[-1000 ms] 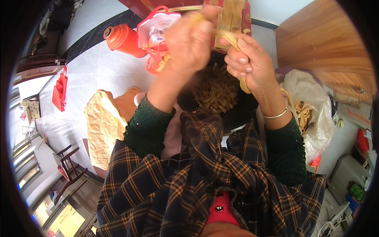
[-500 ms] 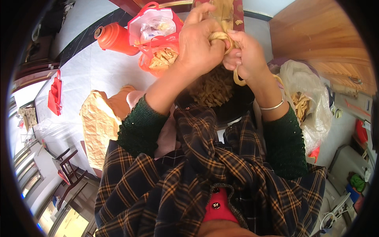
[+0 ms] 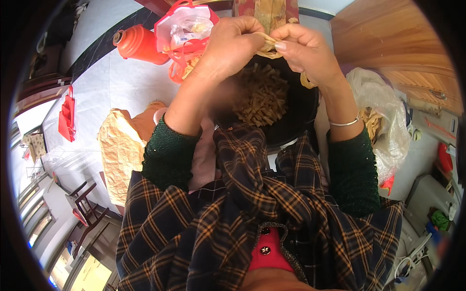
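Plaid cloth (image 3: 252,218) in dark blue and orange fills the near part of the view, with dark green cuffs (image 3: 167,155) at both wrists and a thin silver bangle (image 3: 345,122) on the right one. Beyond the cloth sits a black bowl (image 3: 301,106) heaped with short brown strips (image 3: 262,94); every place below is told from this bowl. Left of the bowl, on the white worktop (image 3: 121,87), lies crumpled tan paper (image 3: 116,150). Right of the bowl slumps a clear plastic bag (image 3: 383,111) with more pale strips inside. Above the bowl's far rim both hands meet. The left hand (image 3: 230,46) is clenched, its grip pinching one end of a pale, papery strip (image 3: 266,42). The right hand (image 3: 303,51) grasps the other end between thumb and fingertips, and a second curl of the same stuff seems to hang below its palm, though the view there is too blurred to be sure. Farther left of the bowl stand a red plastic bag (image 3: 187,34) of wrapped goods and an orange flask (image 3: 138,44) lying beside it. Past the bowl, at the far edge, rises a tan bundle (image 3: 269,12).
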Action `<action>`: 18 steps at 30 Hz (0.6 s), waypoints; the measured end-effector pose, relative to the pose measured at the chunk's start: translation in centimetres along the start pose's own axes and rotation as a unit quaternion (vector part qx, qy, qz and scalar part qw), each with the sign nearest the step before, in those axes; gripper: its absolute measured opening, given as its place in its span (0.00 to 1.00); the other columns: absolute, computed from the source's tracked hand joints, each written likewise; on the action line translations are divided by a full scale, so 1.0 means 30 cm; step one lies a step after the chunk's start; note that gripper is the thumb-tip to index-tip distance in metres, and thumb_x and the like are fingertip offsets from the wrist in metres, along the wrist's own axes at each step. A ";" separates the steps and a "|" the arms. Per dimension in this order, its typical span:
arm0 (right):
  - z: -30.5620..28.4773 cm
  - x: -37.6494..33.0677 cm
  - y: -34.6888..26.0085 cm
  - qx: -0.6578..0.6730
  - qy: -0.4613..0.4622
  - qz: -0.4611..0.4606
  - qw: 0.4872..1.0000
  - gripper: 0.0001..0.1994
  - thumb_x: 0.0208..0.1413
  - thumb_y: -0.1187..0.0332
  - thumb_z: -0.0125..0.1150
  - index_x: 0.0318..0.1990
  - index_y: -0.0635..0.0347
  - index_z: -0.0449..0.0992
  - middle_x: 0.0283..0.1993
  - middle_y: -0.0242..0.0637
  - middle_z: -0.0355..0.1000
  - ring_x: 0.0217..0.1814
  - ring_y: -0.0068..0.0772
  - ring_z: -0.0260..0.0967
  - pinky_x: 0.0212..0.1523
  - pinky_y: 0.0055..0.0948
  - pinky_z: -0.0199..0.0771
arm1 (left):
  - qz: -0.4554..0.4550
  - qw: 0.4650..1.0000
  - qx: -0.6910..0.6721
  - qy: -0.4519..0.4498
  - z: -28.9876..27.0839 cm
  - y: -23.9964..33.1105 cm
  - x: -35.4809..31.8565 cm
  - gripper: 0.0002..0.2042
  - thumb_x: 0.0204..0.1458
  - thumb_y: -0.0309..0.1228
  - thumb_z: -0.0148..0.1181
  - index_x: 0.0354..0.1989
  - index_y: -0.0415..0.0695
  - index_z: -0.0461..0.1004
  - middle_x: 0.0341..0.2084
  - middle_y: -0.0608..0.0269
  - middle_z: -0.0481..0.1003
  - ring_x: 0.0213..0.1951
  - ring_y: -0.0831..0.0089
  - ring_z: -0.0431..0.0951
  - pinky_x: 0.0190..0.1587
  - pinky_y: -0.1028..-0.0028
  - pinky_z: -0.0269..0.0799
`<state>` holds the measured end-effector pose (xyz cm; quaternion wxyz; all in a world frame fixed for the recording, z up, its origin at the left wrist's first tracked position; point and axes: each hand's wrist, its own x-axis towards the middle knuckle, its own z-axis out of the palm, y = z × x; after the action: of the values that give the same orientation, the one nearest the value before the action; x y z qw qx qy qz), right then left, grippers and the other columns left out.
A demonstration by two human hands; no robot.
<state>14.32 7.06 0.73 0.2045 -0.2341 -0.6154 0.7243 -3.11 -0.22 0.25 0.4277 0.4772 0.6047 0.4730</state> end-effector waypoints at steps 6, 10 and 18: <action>-0.018 0.002 0.016 0.325 -0.110 0.001 0.939 0.12 0.62 0.67 0.50 0.46 0.68 0.70 0.17 0.19 0.53 0.14 0.09 0.46 0.14 0.13 0.49 | 0.082 0.990 0.044 0.103 0.024 -0.006 0.003 0.02 0.41 0.24 0.59 0.22 0.39 0.72 0.14 0.61 0.72 0.18 0.71 0.72 0.24 0.71 0.68; 0.010 0.014 0.038 0.213 -0.004 -0.004 0.977 0.11 0.63 0.66 0.49 0.44 0.65 0.72 0.18 0.20 0.55 0.16 0.08 0.46 0.15 0.13 0.48 | 0.161 0.966 0.160 0.120 0.044 -0.011 -0.013 0.03 0.41 0.24 0.59 0.23 0.40 0.72 0.16 0.51 0.73 0.21 0.53 0.75 0.25 0.64 0.71; 0.030 0.016 0.020 0.087 0.063 -0.004 0.994 0.11 0.63 0.63 0.51 0.40 0.62 0.73 0.19 0.21 0.57 0.17 0.08 0.47 0.16 0.12 0.47 | 0.037 0.993 -0.060 -0.091 -0.020 0.020 -0.015 0.09 0.53 0.31 0.59 0.25 0.39 0.73 0.13 0.68 0.67 0.15 0.81 0.65 0.18 0.81 0.59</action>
<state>13.39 6.53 0.23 0.2657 -0.2581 -0.5373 0.7577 -3.50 -0.71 0.99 0.4910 0.5136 0.5160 0.4785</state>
